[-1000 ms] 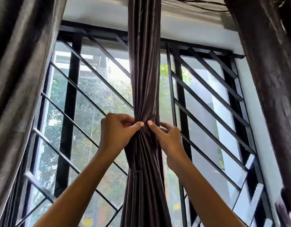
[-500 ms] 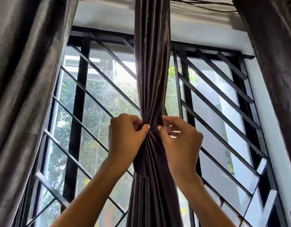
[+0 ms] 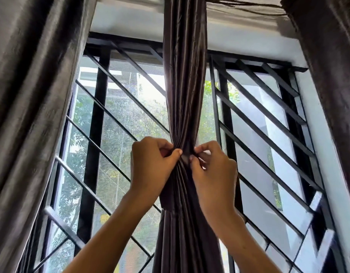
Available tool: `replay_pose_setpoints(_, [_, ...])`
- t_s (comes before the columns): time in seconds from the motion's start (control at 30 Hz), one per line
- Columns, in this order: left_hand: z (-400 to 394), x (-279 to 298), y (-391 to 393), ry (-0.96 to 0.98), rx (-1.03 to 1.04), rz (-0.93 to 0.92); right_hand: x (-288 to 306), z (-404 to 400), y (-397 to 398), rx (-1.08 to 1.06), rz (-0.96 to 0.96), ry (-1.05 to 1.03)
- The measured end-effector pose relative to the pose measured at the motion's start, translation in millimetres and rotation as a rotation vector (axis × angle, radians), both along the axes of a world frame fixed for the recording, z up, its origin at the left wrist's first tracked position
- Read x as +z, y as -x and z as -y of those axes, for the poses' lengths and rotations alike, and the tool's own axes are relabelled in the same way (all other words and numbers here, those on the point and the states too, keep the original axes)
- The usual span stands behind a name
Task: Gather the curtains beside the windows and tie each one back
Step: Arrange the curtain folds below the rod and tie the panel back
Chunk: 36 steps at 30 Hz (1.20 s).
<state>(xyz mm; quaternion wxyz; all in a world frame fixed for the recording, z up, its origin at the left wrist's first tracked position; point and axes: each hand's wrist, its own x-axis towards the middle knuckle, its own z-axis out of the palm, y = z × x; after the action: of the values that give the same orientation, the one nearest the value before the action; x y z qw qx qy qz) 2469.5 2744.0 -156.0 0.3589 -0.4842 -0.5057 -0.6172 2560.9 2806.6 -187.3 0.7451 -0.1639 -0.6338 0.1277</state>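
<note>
1. Nearest me, two bare forearms rise from the bottom edge and meet at the middle of the view

2. My left hand [image 3: 152,170] has its fingers curled, thumb and forefinger pinched on the left side of the tie [image 3: 185,157], a dark band of the same cloth

3. My right hand [image 3: 214,174] mirrors it, fingers curled, thumb and fingertips pinched on the right side of the tie

4. The curtain [image 3: 185,85] hangs in the centre, between the two window halves, gathered to a narrow waist where the tie wraps it; its folds spread wider above and below

5. Two more drapes hang at the sides: a left drape [image 3: 32,115] and a right drape [image 3: 335,85]

6. Behind the curtain is a black grille [image 3: 268,107] of slanted bars over a mesh screen, with green trees [image 3: 119,134] beyond
</note>
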Motion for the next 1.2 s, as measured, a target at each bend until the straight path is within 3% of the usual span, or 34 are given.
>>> replay_pose_setpoints(0.1, [-1, -1, -1, 0.016, -0.004, -0.027, -3, 13, 0, -0.307, 0.23, -0.108])
replay_pose_setpoints(0.17, [1, -2, 1, 0.009, -0.027, -0.039, -5, 18, -3, -0.385, 0.355, -0.128])
replay_pose_setpoints(0.33, [2, -4, 16, 0.022, -0.161, 0.087, -4, 19, -7, -0.235, 0.527, -0.152])
replay_pose_setpoints(0.57, [5, 3, 18, 0.042, -0.224, 0.235, -18, 11, 9, 0.073, 0.478, -0.244])
replay_pose_setpoints(0.67, [1, 5, 20, 0.036, -0.214, 0.293, -11, -5, 10, 0.217, 0.202, -0.103])
replay_pose_setpoints(0.73, [-1, 4, 18, 0.043, -0.207, 0.28, -3, -17, 8, 0.167, 0.034, 0.008])
replay_pose_setpoints(0.9, [-3, 2, 16, 0.044, -0.217, 0.269, 15, -39, 6, 0.296, 0.073, 0.236])
replay_pose_setpoints(1.03, [-5, -1, 15, 0.004, -0.153, 0.252, 14, -30, 0, 0.054, -0.036, 0.061])
replay_pose_setpoints(1.2, [-11, -8, 11, -0.059, -0.118, 0.198, 6, -13, 17, -0.086, 0.193, -0.133])
